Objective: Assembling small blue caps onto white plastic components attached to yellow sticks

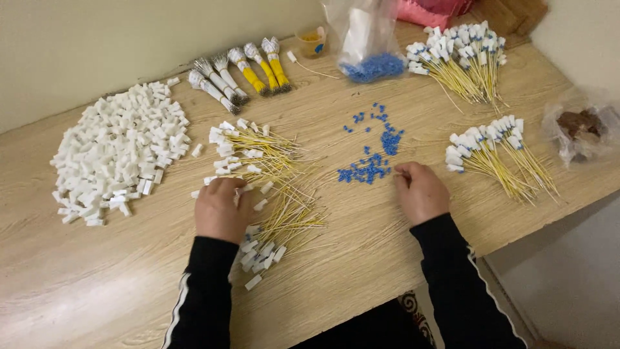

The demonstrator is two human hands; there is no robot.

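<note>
Left hand (219,208) knuckles-up on the loose heap of yellow wires with white connectors (261,187), fingers curled down into it; cannot tell whether one wire is actually pinched or the heap is just being pressed. Right hand (421,191) lightly closed, fingertips at the near edge of the scattered blue beads (373,155); cannot tell if a bead is held, too small to see. Risks: beads tiny and spread thin on the bare wooden table (361,258), so a sweep of the right sleeve probably flicks some toward the near edge and off. Wire heap tangled, leads crossing every way; pulling one out likely drags neighbours, bends leads, or pushes the lower cluster of connectors closer to the table edge. Pile of loose white housings (119,155) just beside the heap on the left, stray pieces already between the two, so mixing looks easy. Finished-looking bundles (497,158) to the right sit near the right hand; an elbow swing could fan them out. Bag of blue beads (368,45) upright at the back, well apart, low risk.
</note>
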